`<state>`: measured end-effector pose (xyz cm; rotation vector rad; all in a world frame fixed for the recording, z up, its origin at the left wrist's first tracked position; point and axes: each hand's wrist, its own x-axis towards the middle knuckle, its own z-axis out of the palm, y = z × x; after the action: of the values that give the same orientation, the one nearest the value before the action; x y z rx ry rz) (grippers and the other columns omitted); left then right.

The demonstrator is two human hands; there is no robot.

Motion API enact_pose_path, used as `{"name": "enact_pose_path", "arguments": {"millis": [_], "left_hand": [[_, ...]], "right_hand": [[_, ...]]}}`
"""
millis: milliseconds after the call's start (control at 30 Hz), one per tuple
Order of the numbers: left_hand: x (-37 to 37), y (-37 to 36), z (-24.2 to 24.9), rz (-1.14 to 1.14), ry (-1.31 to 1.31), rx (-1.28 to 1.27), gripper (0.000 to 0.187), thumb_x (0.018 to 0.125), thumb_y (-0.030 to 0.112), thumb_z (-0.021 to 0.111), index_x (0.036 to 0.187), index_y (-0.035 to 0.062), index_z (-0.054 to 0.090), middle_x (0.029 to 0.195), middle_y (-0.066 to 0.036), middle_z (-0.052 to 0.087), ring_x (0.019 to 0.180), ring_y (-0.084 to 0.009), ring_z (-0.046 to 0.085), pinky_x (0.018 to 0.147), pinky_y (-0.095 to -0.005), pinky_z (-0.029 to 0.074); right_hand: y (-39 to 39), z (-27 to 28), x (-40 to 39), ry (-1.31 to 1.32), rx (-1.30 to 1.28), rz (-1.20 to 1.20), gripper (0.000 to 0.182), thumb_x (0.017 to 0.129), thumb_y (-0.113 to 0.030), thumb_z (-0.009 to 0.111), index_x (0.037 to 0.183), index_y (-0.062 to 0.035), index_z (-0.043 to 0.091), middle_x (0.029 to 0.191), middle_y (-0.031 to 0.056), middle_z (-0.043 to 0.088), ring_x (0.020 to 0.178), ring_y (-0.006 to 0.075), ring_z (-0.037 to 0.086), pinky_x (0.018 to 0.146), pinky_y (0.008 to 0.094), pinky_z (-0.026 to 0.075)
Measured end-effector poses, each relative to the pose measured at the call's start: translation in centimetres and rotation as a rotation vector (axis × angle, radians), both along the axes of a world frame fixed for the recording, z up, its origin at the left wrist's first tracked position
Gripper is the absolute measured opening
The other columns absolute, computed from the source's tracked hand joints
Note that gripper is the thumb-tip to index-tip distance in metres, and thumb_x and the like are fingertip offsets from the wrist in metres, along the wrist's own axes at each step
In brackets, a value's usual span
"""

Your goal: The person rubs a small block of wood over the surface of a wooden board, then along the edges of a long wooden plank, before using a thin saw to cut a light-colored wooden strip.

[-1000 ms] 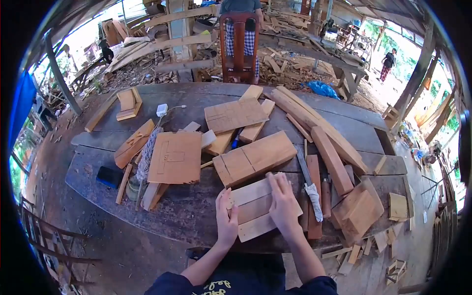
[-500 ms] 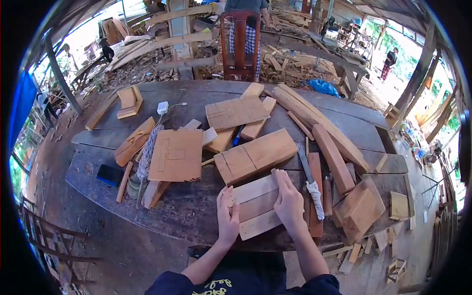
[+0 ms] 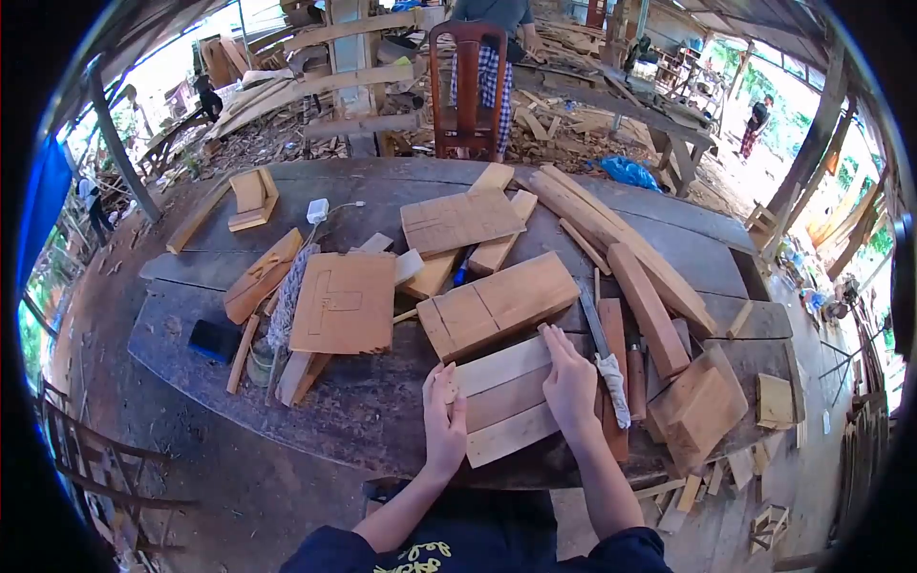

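Three pale wooden strips (image 3: pixel 506 399) lie side by side near the table's front edge, the middle one a little redder. My left hand (image 3: pixel 444 425) grips their left end, thumb on the near side. Against the right end presses my right hand (image 3: pixel 571 387), its fingers together and pointing away from me. Just beyond the strips sits a thick wooden block (image 3: pixel 499 304) with dark pencil lines across it. To the right of my right hand is a long blade (image 3: pixel 593 325) whose handle is wrapped in white material.
A board with a drawn outline (image 3: pixel 344 304) rests at left, near a black object (image 3: pixel 214 339). Long timbers (image 3: pixel 621 244) and a reddish bar (image 3: pixel 648 310) lie at right. A tall chair back (image 3: pixel 468 91) stands beyond the table (image 3: pixel 325 420), with a person (image 3: pixel 492 14) behind it.
My right hand has shifted slightly right along the strips, uncovering more of their right end. My left hand stays in place. The person behind the chair has moved a little right.
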<state>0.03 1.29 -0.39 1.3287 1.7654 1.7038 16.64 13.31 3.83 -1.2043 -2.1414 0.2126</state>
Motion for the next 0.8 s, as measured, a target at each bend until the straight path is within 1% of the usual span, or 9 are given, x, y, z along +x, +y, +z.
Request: {"name": "enact_pose_path", "arguments": {"millis": [33,100,233,333,433,500,533,733,800], "left_hand": [[0.0,0.0,-0.1,0.009,0.054,0.005,0.042,0.098,0.002,0.05,0.14,0.0014,0.048,0.145,-0.02,0.042,0.136,-0.0336,0.042,0.114,-0.0392,0.033],[0.0,-0.1,-0.1,0.002,0.036,0.005,0.043,0.098,0.001,0.049,0.141,0.0017,0.048,0.145,-0.02,0.041,0.136,-0.034,0.041,0.115,-0.0395,0.033],[0.0,-0.1,-0.4,0.01,0.04,0.001,0.043,0.097,0.001,0.049,0.141,0.0023,0.048,0.145,-0.02,0.041,0.137,-0.0346,0.04,0.116,-0.04,0.031],[0.1,-0.2,-0.1,0.009,-0.011,0.001,0.042,0.098,0.003,0.049,0.14,0.0024,0.05,0.145,-0.017,0.045,0.139,-0.0318,0.039,0.117,-0.0396,0.027],[0.2,-0.2,0.0,0.023,0.014,-0.008,0.042,0.098,0.003,0.05,0.14,0.0025,0.05,0.145,-0.017,0.044,0.139,-0.0318,0.039,0.117,-0.0396,0.027],[0.2,-0.2,0.2,0.021,0.001,-0.007,0.042,0.097,0.002,0.049,0.14,0.0025,0.05,0.144,-0.017,0.045,0.139,-0.0319,0.039,0.117,-0.0396,0.028],[0.3,-0.2,0.2,0.02,-0.012,-0.007,0.042,0.097,0.002,0.049,0.139,0.0024,0.05,0.144,-0.017,0.045,0.138,-0.032,0.04,0.117,-0.0396,0.028],[0.3,-0.1,-0.2,0.024,0.001,0.009,0.043,0.096,0.001,0.049,0.139,0.0024,0.051,0.143,-0.018,0.046,0.138,-0.0317,0.04,0.117,-0.0395,0.028],[0.3,-0.1,-0.1,0.025,0.001,0.012,0.043,0.096,0.001,0.05,0.139,0.0022,0.051,0.143,-0.018,0.046,0.138,-0.0317,0.04,0.117,-0.0394,0.028]], "right_hand": [[-0.2,0.1,-0.1,-0.001,-0.002,-0.002,0.059,0.077,0.01,0.055,0.134,-0.0047,0.059,0.136,0.0196,0.06,0.121,0.0357,0.061,0.098,0.0409,0.053],[-0.6,0.4,-0.2,-0.015,-0.025,0.017,0.063,0.074,0.011,0.056,0.135,-0.0052,0.059,0.136,0.019,0.06,0.121,0.0344,0.062,0.097,0.04,0.054],[-1.1,0.5,-0.2,-0.029,-0.044,0.052,0.065,0.073,0.011,0.056,0.136,-0.0054,0.058,0.138,0.0187,0.059,0.12,0.0335,0.062,0.097,0.0397,0.054],[-1.1,0.1,-0.2,-0.03,-0.053,0.061,0.065,0.073,0.01,0.057,0.136,-0.0045,0.058,0.139,0.0181,0.058,0.123,0.0321,0.061,0.098,0.0395,0.053],[-1.2,-0.1,-0.2,-0.054,-0.028,0.076,0.066,0.071,0.01,0.058,0.135,-0.0036,0.058,0.14,0.0175,0.058,0.128,0.0301,0.058,0.1,0.039,0.052],[-1.2,-0.3,-0.2,-0.037,0.051,0.102,0.065,0.069,0.011,0.058,0.132,-0.0058,0.062,0.136,0.0164,0.06,0.117,0.0327,0.063,0.094,0.0389,0.056],[-1.3,-0.2,-0.2,-0.037,0.05,0.1,0.065,0.069,0.011,0.058,0.132,-0.0058,0.062,0.136,0.0164,0.06,0.117,0.0327,0.063,0.094,0.0389,0.056],[-1.9,-0.7,0.1,-0.123,0.063,0.138,0.065,0.068,0.009,0.059,0.131,-0.0062,0.063,0.136,0.0137,0.062,0.123,0.0295,0.061,0.096,0.0393,0.055],[-2.2,-0.6,0.2,-0.169,-0.008,0.165,0.064,0.07,0.006,0.059,0.133,-0.0034,0.06,0.138,0.0132,0.06,0.129,0.0261,0.057,0.099,0.0386,0.052]]}}
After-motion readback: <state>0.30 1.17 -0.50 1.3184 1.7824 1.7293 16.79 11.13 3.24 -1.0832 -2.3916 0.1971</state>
